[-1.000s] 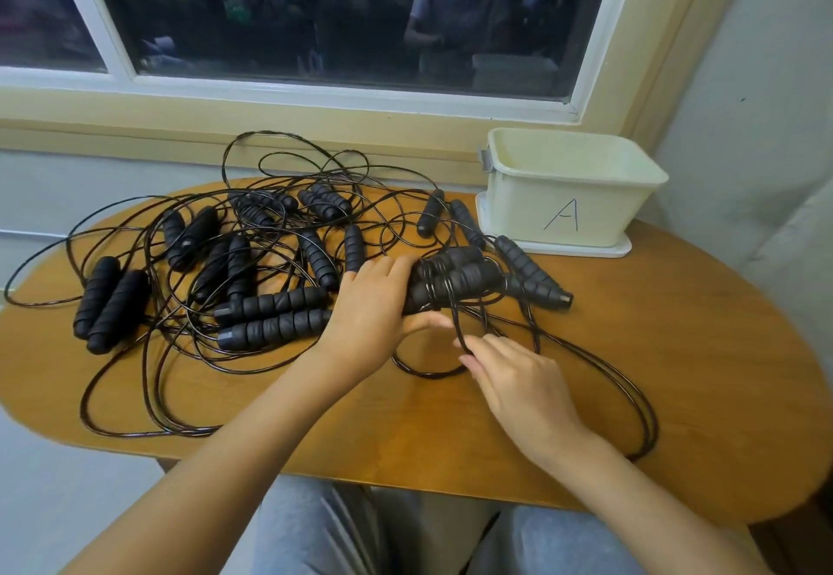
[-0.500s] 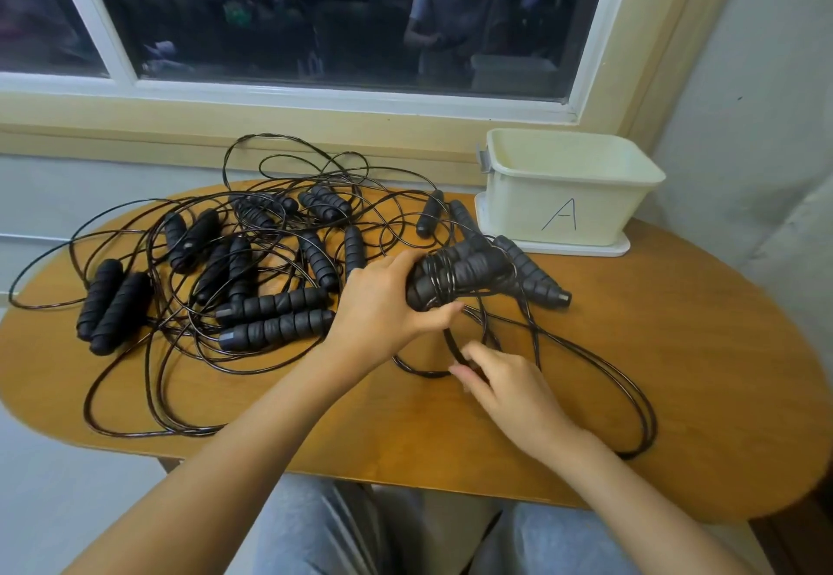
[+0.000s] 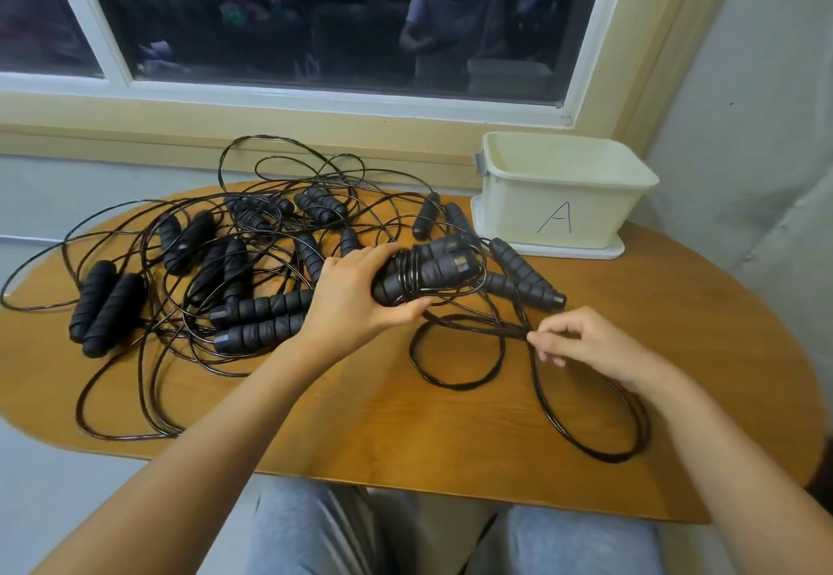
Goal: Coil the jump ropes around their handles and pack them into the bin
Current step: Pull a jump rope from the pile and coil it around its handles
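My left hand (image 3: 356,299) grips a pair of black ribbed jump-rope handles (image 3: 428,275) held side by side, with a few turns of black rope wound round them. My right hand (image 3: 586,344) pinches the loose rope (image 3: 478,326) of that pair between thumb and fingers, to the right of the handles. The rest of that rope lies in loops (image 3: 599,448) on the table near the front right. A cream bin marked "A" (image 3: 559,196) stands open at the back right on its lid.
A tangle of several more black jump ropes (image 3: 234,268) with their handles covers the left and middle of the oval wooden table (image 3: 360,430). Another handle pair (image 3: 523,281) lies just right of the held one. A window sill and wall run behind.
My right hand has moved to the right, drawing the rope out taut from the handles. My left hand has lifted the handle pair slightly and keeps hold of it.
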